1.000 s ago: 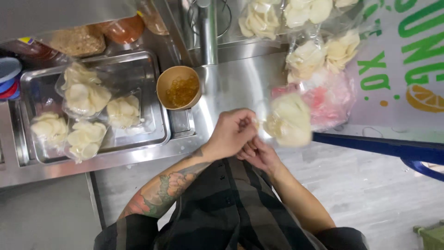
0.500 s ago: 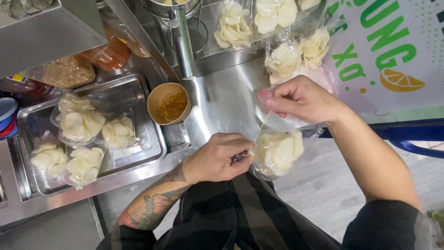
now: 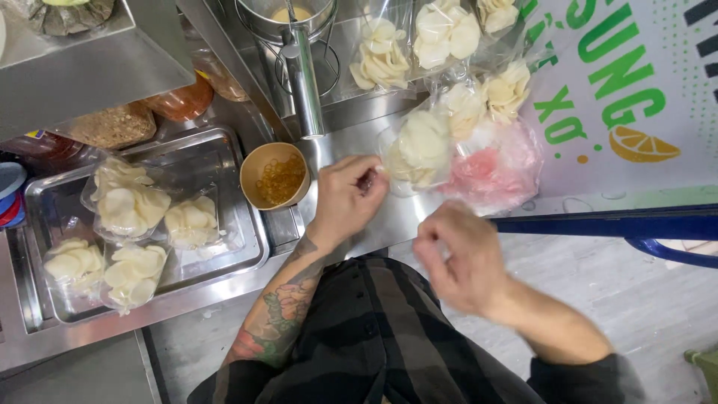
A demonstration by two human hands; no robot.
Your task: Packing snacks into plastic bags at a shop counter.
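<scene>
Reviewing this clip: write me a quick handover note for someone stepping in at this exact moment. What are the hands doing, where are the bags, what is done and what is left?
Left hand: pinching the neck of a clear bag of pale crackers on the steel counter.
Right hand: free, blurred, just below that bag, not touching it.
Done: four filled bags lie in the steel tray on the left.
More filled bags lie at the back of the counter, with a pink bag beside the held one. I cannot tell which are closed.
A cup of small amber rings sits left of the left hand.
Left: the held bag is not yet in the tray.
</scene>
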